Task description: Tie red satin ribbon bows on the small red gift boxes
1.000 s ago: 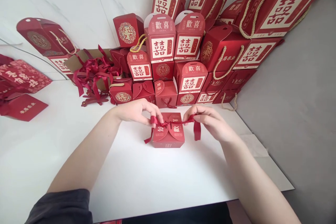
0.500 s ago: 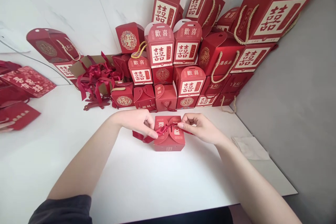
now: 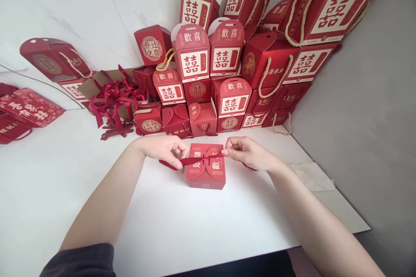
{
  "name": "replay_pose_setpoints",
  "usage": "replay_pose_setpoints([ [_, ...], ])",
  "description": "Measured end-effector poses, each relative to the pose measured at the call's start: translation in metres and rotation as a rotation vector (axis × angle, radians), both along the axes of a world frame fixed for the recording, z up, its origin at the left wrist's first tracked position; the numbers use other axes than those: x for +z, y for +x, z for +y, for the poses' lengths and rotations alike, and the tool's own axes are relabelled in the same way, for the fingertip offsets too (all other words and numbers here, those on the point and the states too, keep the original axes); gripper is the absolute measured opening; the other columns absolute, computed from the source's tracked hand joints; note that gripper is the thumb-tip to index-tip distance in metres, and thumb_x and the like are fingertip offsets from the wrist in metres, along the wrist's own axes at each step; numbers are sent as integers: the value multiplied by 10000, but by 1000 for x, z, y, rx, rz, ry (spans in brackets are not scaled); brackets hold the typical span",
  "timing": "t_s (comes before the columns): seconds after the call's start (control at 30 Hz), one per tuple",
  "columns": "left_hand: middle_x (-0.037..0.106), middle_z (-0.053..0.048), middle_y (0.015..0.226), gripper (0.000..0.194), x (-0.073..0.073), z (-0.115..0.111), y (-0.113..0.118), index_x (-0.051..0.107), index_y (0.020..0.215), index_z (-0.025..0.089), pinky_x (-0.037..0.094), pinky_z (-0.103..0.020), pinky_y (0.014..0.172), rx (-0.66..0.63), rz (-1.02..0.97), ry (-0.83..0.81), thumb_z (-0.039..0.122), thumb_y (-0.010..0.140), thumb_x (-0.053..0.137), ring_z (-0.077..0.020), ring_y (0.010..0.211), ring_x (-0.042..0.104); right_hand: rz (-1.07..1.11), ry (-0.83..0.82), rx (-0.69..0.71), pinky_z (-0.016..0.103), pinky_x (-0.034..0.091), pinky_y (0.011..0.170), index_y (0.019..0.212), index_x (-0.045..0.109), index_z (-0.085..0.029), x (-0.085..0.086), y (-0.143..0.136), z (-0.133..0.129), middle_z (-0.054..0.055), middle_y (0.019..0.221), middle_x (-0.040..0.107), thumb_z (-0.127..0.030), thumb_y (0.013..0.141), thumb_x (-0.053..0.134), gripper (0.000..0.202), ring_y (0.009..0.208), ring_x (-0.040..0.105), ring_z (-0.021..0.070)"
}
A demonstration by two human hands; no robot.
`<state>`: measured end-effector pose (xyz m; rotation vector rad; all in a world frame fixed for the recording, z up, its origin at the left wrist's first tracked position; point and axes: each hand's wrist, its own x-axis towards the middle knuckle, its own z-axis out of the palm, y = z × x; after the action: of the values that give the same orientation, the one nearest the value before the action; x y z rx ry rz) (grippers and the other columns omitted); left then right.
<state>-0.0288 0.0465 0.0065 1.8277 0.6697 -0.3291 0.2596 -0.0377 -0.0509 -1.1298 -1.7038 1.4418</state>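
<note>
Shiny red ribbon [image 3: 193, 161] across a small red cardboard box [image 3: 206, 182] with curved flaps.
Our left hand [image 3: 168, 150] and right hand [image 3: 247, 152] clamp it between fingertips on opposite sides, so it lies taut; the box sits before us on the white tabletop [image 3: 195, 225].

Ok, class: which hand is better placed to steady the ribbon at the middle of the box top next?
Probably the right hand: its grip on the ribbon is at the box's edge; the left hand holds the ribbon farther out.
</note>
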Motion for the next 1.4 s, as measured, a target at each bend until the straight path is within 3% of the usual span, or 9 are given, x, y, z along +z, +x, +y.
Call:
replay_pose_setpoints([
  [0.17,760,-37,755,346,0,3,-6,647,976,169,516,-238,687,38,103,-6,341,714,794,-166,717,705,-4,-49,36,233,238,463,669,486,-181,4,3,0,-45,568,483,-551,869,594,435,474,336,64],
  [0.5,739,-35,711,151,5,2,-2,770,750,177,522,-226,676,-8,81,-7,326,763,748,-144,664,674,54,-42,89,228,242,480,703,485,-185,0,4,1,-69,572,440,-494,852,646,379,487,302,61],
  [0.63,724,-58,822,138,9,0,0,797,762,200,522,-258,697,-13,-133,108,331,718,793,-164,743,660,10,-36,113,232,251,482,729,520,-177,1,7,2,-51,609,487,-506,869,621,371,502,339,67],
  [0.7,719,-86,1033,107,10,-3,6,802,753,217,517,-318,865,28,-320,195,307,696,814,-210,931,663,5,-40,112,231,234,472,742,522,-176,2,6,1,-56,611,484,-499,885,604,363,486,314,58],
  [0.8,669,-89,1262,81,4,-9,19,800,738,237,253,-458,1177,32,-498,220,317,727,795,-280,1248,553,16,-46,115,230,223,471,739,520,-173,2,4,0,-59,610,483,-484,897,598,357,481,304,53],
  [0.87,715,-90,1180,109,-3,-12,26,800,757,244,104,-487,1216,35,-530,180,338,780,750,-273,1286,534,28,-45,116,231,221,474,734,518,-173,2,2,0,-61,604,479,-482,894,605,359,482,303,53],
  [1.0,780,-72,883,115,-13,-12,32,801,808,239,279,-437,1162,119,-483,154,321,812,720,-222,1095,660,45,-35,110,235,234,491,726,513,-175,0,-1,1,-58,614,468,-493,897,596,370,502,314,60],
  [1.23,763,-47,890,121,-17,-12,34,804,783,229,425,-351,1039,195,-446,277,341,745,780,-159,899,670,10,-53,137,243,211,491,753,556,-170,7,5,-1,-59,627,391,-508,882,606,365,527,279,68],
  [1.4,771,-58,863,198,-22,-11,34,789,899,199,515,-317,900,228,-460,148,330,752,776,-147,790,691,9,-31,136,244,210,488,743,570,-163,14,8,-4,-48,644,401,-474,880,626,344,538,286,65],
])
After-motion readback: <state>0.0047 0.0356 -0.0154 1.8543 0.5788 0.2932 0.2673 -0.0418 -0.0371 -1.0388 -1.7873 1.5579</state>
